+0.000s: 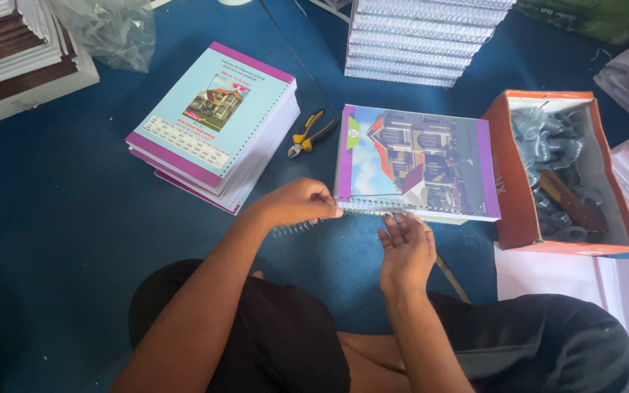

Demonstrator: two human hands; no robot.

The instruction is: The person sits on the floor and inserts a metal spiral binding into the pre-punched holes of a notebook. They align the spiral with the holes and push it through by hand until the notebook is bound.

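Observation:
A notebook [416, 160] with a house picture and purple borders lies on the blue floor in front of me. A metal spiral wire [307, 225] runs along its near punched edge and sticks out to the left. My left hand [296, 204] pinches the wire at the book's near left corner. My right hand [405, 247] rests with fingers spread, touching the wire at the middle of that edge.
A stack of unbound notebooks [212, 120] lies at the left. Yellow-handled cutters [307, 135] sit between the stack and the book. An orange box [518, 189] of wire coils stands at the right. Bound books [416, 40] are piled behind; white paper stacks [576, 280] lie at the right.

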